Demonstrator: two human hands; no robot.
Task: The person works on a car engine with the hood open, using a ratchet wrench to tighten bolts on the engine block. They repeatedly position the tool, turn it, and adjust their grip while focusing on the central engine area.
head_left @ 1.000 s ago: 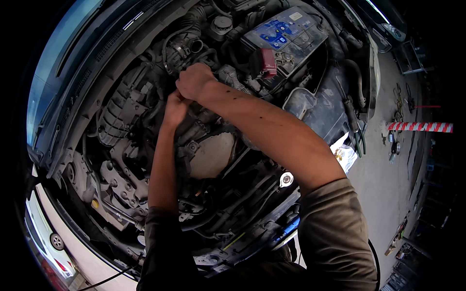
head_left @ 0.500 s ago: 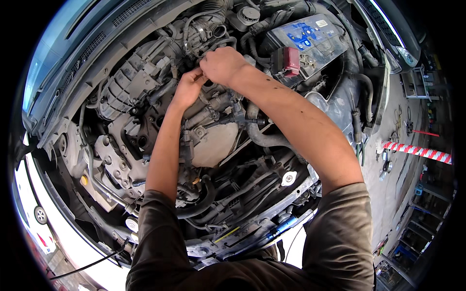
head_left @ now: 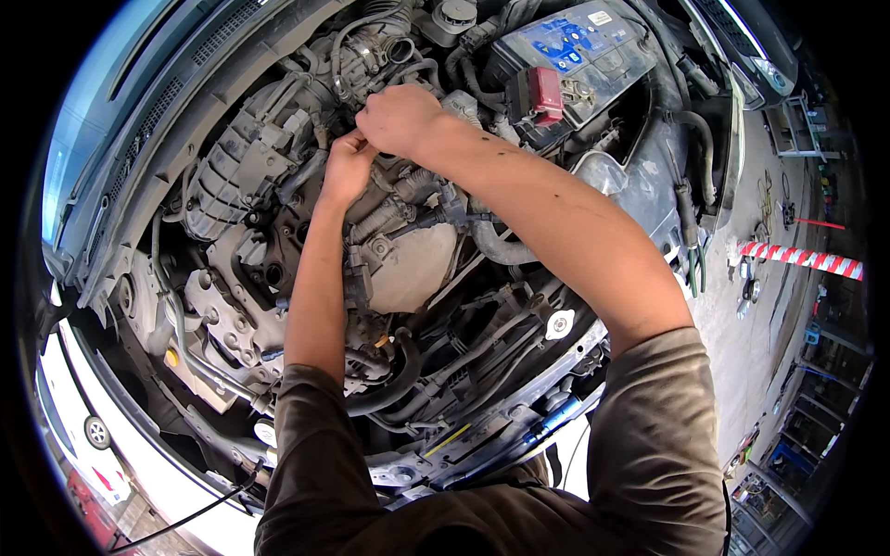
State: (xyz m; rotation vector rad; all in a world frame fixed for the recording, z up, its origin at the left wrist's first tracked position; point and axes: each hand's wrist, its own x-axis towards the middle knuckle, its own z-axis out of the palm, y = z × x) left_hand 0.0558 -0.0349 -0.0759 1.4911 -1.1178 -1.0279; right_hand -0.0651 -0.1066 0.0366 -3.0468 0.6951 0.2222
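Note:
An open engine bay (head_left: pixel 408 264) fills the view. My right hand (head_left: pixel 397 118) is curled in the upper middle, just below the throttle body (head_left: pixel 362 65) and its hoses; what its fingertips grip is hidden. My left hand (head_left: pixel 350 167) is right against it, lower and to the left, fingers pinched beneath the right one; what they hold cannot be made out. The ribbed intake manifold (head_left: pixel 232 162) lies left of my hands. The battery (head_left: pixel 612 74), with a red terminal cover (head_left: pixel 547 93), sits to the upper right.
A windscreen (head_left: pixel 79 157) edges the left. A white car (head_left: pixel 79 408) stands at lower left. To the right are a red-and-white striped bar (head_left: pixel 802 258), metal shelving or racks (head_left: pixel 797 435) and small items on the concrete floor (head_left: pixel 723 334). The radiator cap (head_left: pixel 559 324) is near my right forearm.
The picture has brightened since a second ago. Both hands shifted up in view, then slightly left, with the engine bay shifting too; they stay together in a similar grip.

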